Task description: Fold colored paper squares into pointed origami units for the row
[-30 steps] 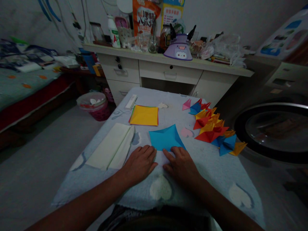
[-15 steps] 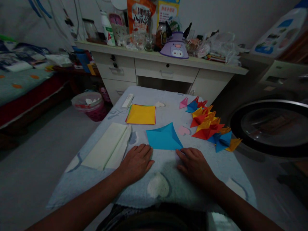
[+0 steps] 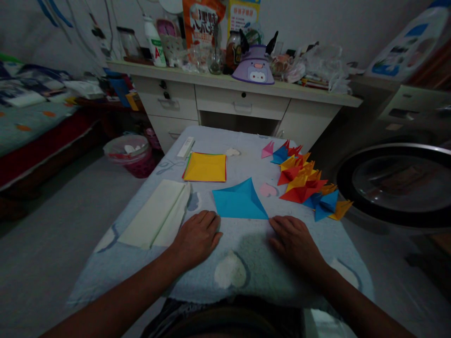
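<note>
A sheet of blue origami paper (image 3: 237,204), partly folded with its edge nearest me creased straight, lies on the cloth-covered table. My left hand (image 3: 199,234) rests palm down at its near left corner, fingers stretched out and holding nothing. At the near right corner, the fingertips of my right hand (image 3: 292,237) touch the paper or lie just against it; that hand is flat too. Beyond the blue sheet sits a stack of square paper (image 3: 205,167) with yellow on top. Folded paper cranes (image 3: 305,180) in red, yellow, blue and pink stand grouped to the right.
Left of the blue sheet lies a pale folded paper (image 3: 155,213). A small white box (image 3: 185,147) and a crumpled white scrap (image 3: 233,151) are farther back. Behind the table stands a cluttered cabinet (image 3: 225,80), with a washing machine (image 3: 394,178) at right and a bin (image 3: 130,157) at left.
My right hand has slid a little to the right along the near edge of the blue paper. My left hand has hardly moved.
</note>
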The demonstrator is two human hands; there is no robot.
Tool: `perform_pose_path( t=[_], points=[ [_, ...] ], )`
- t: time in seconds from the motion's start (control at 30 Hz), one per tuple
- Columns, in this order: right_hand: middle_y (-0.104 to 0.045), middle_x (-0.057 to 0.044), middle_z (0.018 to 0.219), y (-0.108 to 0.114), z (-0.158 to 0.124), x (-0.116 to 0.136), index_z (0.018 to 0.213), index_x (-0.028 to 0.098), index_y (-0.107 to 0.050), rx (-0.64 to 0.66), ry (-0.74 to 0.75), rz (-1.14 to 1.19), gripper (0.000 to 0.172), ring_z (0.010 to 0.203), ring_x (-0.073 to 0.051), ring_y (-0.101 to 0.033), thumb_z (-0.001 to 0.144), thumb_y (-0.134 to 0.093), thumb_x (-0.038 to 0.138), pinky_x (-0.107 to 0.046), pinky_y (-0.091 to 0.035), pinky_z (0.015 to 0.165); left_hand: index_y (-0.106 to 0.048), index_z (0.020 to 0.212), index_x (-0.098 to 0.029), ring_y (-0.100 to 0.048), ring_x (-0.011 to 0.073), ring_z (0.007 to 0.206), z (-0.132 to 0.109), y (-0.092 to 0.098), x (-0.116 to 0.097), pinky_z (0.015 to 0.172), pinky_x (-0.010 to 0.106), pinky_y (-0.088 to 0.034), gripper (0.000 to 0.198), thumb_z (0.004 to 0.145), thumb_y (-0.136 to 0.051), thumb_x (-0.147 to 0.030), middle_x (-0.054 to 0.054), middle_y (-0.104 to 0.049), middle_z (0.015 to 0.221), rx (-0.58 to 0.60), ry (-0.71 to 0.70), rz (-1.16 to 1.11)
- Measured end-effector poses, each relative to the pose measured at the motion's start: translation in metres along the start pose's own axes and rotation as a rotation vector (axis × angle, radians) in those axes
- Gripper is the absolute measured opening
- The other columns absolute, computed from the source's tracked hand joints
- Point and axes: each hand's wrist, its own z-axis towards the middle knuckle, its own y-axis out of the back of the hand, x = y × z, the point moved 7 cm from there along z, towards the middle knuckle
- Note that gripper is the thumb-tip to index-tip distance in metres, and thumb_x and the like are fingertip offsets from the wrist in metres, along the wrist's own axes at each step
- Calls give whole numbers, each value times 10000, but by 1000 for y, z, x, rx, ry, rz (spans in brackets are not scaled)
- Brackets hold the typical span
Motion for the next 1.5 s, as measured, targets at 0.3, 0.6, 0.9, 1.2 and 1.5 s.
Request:
perform_pose_path(
  t=[0.3,0.6,0.9,1.2,1.5],
  points=[
    [-691,-88,901,28,18,-15,884,173,-648,-225,-68,233,151,861,-227,-618,904,-501,201,-387,-495,804,-576,1098,-150,-552,256,986,-1,8,7,880,417,-491,235,908,-507,-270,106,-590,1051,-72,36,-162],
    [-658,-143,1130,19,74,49,1278,136,-504,-196,-36,332,461,1014,-293,-550,822,-565,170,-450,-461,872,-535,1136,-157,-516,248,1102,48,37,40,973,430,-434,288,857,-467,-132,105,-563,1148,-206,219,-398],
    [-653,-118,1107,-14,100,69,1357,183,-460,-121,-58,313,550,1000,-290,-528,814,-540,143,-430,-409,841,-482,1300,-167,-550,248,1145,68,1,51,993,433,-429,493,813,-487,-93,118,-607,1230,-150,302,-444],
    [-661,-39,1028,12,81,64,839,235,-669,-260,2,143,208,967,-245,-473,842,-555,62,-386,-360,801,-413,1298,-242,-586,142,755,58,-1,58,697,255,-452,545,777,-446,-83,-13,-570,848,-165,358,-778],
    [-667,-92,1100,11,53,33,895,197,-656,-215,13,151,267,924,-237,-555,821,-458,34,-394,-468,812,-342,1206,-247,-542,111,608,53,-8,46,605,226,-423,355,864,-419,-191,-71,-477,710,-116,303,-1086]
  ],
)
